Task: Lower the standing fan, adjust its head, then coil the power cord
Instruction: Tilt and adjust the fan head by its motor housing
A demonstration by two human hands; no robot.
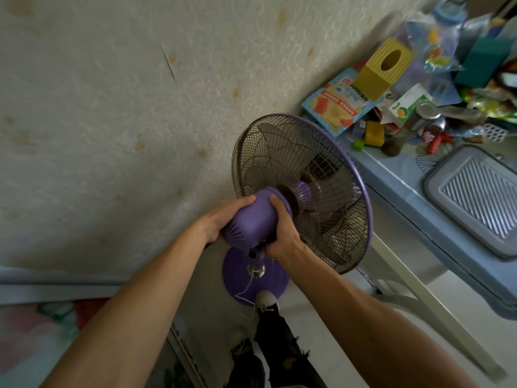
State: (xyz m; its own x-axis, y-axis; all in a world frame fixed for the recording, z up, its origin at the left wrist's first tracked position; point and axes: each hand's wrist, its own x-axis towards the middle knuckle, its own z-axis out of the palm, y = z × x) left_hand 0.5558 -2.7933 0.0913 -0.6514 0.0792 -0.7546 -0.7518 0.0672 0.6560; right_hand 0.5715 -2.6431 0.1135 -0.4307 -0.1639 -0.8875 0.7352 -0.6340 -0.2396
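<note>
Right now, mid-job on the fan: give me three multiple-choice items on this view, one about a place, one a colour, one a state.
1. Where are both hands?
A. on the base
B. on the motor housing
C. on the cord

2. What colour is the fan's base?
A. purple
B. white
C. green

3. How is the power cord?
A. coiled up
B. unplugged on the table
C. trailing loose over the base

Answers:
B, the left hand and right hand grip the housing behind the grille.
A, the round base matches the purple housing.
C, the thin white cord runs down uncoiled.
</note>
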